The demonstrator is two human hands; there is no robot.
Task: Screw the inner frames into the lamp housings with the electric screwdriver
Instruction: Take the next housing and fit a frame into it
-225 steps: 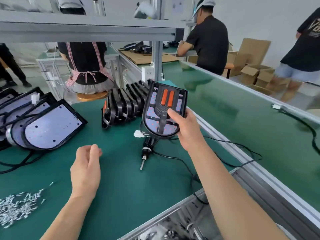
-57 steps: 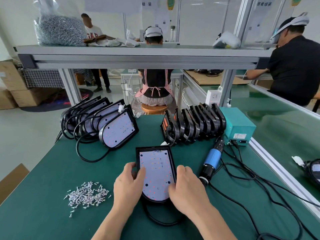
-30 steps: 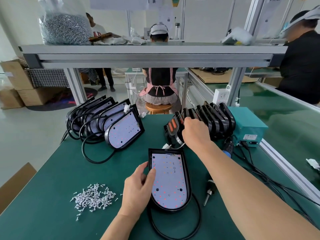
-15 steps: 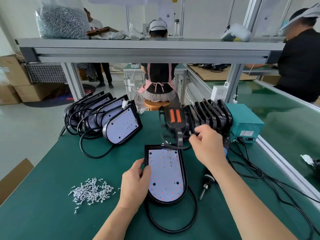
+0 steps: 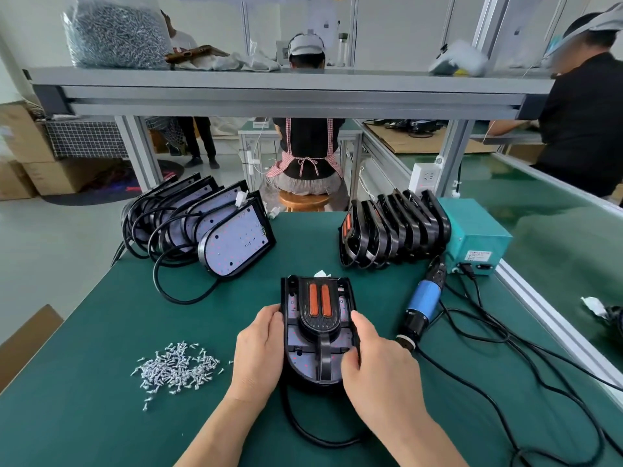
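The left grip (image 5: 259, 352) and right grip (image 5: 374, 369) clasp the inner frame (image 5: 318, 318), seated on the lamp housing (image 5: 312, 385). The electric screwdriver (image 5: 423, 303) lies right of the housing, screws (image 5: 175, 367) left; seemingly no screw driven yet.

You have one housing (image 5: 305, 385) with one frame (image 5: 318, 323) laid in it. The left stack (image 5: 236, 244) holds about six more housings, and the right row (image 5: 394, 227) about seven frames. You also have one screwdriver (image 5: 423, 303), one teal box (image 5: 475, 230), one screw pile (image 5: 177, 367) and one screw bag (image 5: 116, 35). Three other people (image 5: 308, 153) are in view.
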